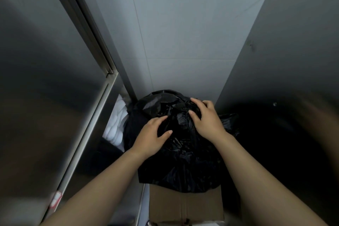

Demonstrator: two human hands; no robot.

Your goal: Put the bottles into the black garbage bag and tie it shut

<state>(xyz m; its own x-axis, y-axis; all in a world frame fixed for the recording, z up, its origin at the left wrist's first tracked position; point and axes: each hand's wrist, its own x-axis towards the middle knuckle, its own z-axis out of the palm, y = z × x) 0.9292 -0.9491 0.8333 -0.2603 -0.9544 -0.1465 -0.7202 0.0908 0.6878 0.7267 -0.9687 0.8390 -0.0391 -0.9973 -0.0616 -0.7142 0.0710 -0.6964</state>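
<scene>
A bulging black garbage bag (183, 163) sits on top of a brown cardboard box (185, 205) in a narrow gap. My left hand (152, 135) rests on the bag's crumpled top at the left, fingers spread and pressing into the plastic. My right hand (205, 115) lies on the top at the right, fingers curled over gathered folds. Whether either hand pinches the plastic is hard to tell. No bottles are visible; the bag hides its contents.
A stainless steel cabinet (45, 97) with a door edge stands close on the left. A dark panel (293, 60) closes in on the right, and a tiled wall (183, 33) is behind. White fabric (117, 124) lies left of the bag.
</scene>
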